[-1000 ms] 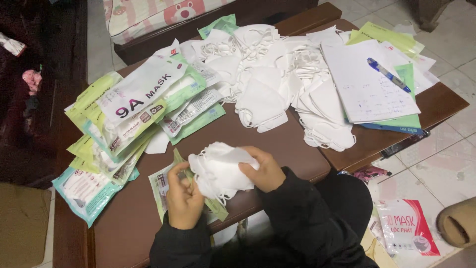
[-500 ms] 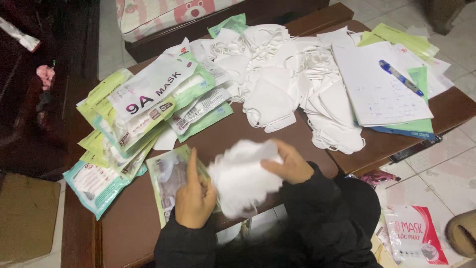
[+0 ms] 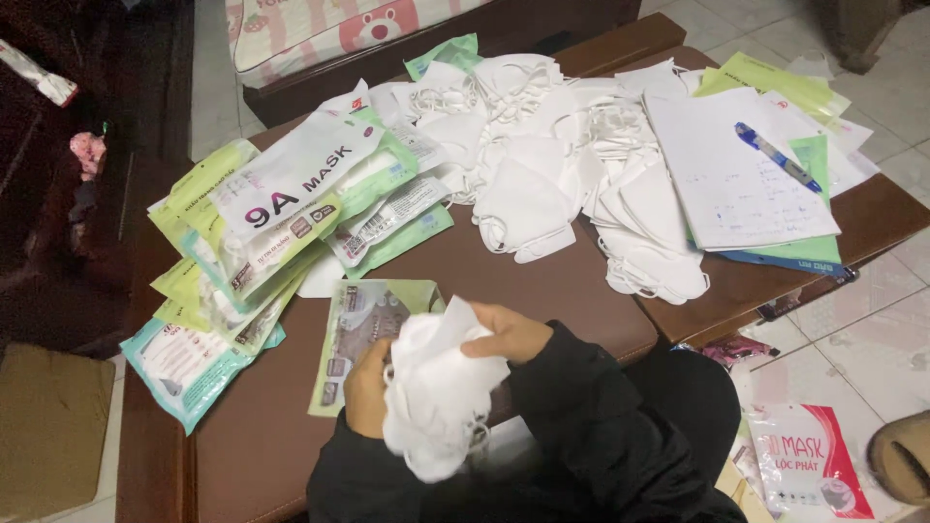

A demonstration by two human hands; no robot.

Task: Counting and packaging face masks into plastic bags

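I see packets [image 3: 281,208] piled at the table's [image 3: 542,281] left edge, loose masks [image 3: 542,155] along its far edge, papers [image 3: 736,184] under a pen [image 3: 778,157] at its right corner.

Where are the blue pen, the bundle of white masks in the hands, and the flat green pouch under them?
Blue pen [image 3: 778,157], head view, on the middle of its barrel.
Bundle of white masks [image 3: 436,387], head view, on the middle of the bundle.
Flat green pouch [image 3: 360,329], head view, on its printed upper face.

A crumpled bunch of white face masks [image 3: 436,387] is lifted just above the near edge of the brown surface [image 3: 542,281], ear loops dangling, partly covering a flat green-edged packet [image 3: 363,329].
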